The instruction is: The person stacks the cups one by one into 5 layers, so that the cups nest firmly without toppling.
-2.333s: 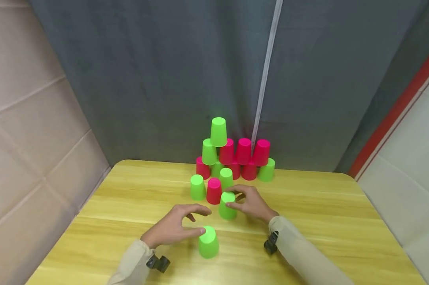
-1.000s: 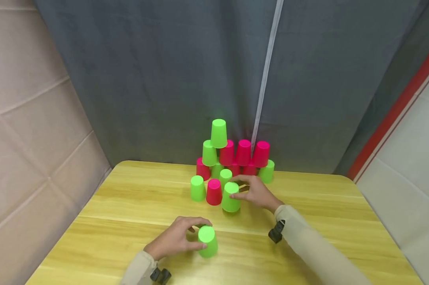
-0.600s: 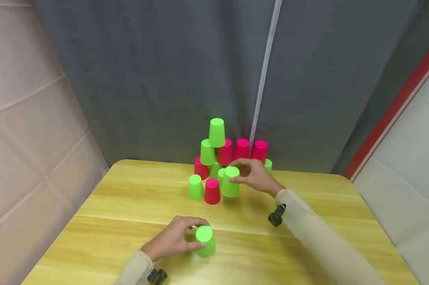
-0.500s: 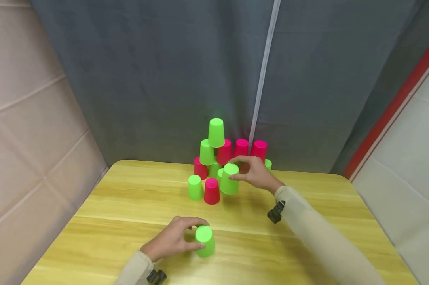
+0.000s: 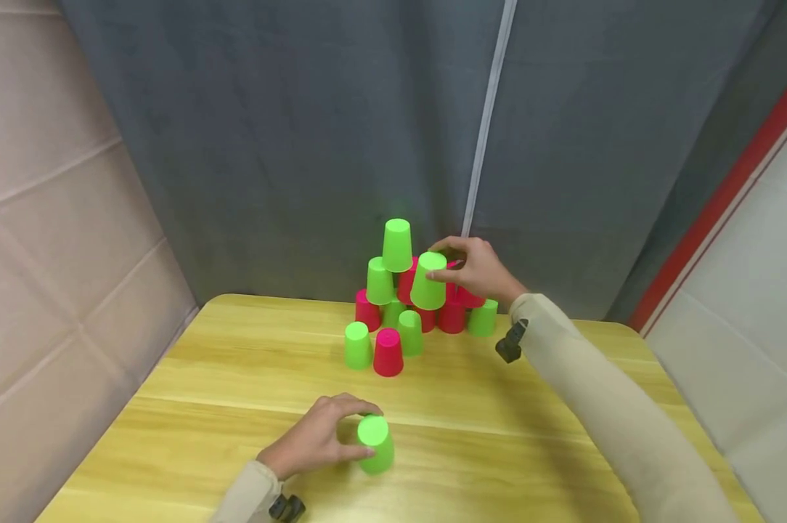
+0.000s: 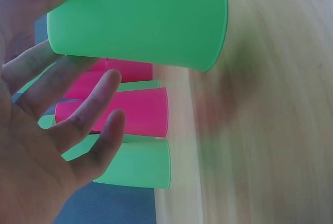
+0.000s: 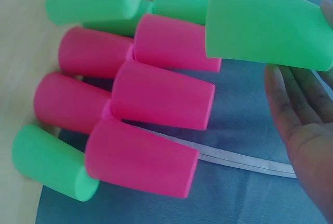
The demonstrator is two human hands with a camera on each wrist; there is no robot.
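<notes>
A pyramid of upside-down green and pink cups [image 5: 426, 290] stands at the far edge of the wooden table [image 5: 563, 407]. My right hand [image 5: 475, 269] holds a green cup [image 5: 428, 282] [image 7: 265, 23] in the air, level with the pyramid's second row, in front of the pink cups [image 7: 156, 96]. My left hand [image 5: 321, 436] grips another upside-down green cup [image 5: 374, 444] [image 6: 140, 18] that stands on the table near me. Three cups, green [image 5: 356, 346], pink [image 5: 388, 353] and green [image 5: 409, 333], stand in a row before the pyramid.
A grey curtain [image 5: 302, 145] hangs right behind the pyramid. A padded beige wall [image 5: 60, 218] runs along the table's left side. A red stripe [image 5: 714, 211] marks the wall at the right.
My right hand has lifted its green cup off the table and carried it up and back to the pyramid's second row. The left hand has closed on its cup and stayed put.
</notes>
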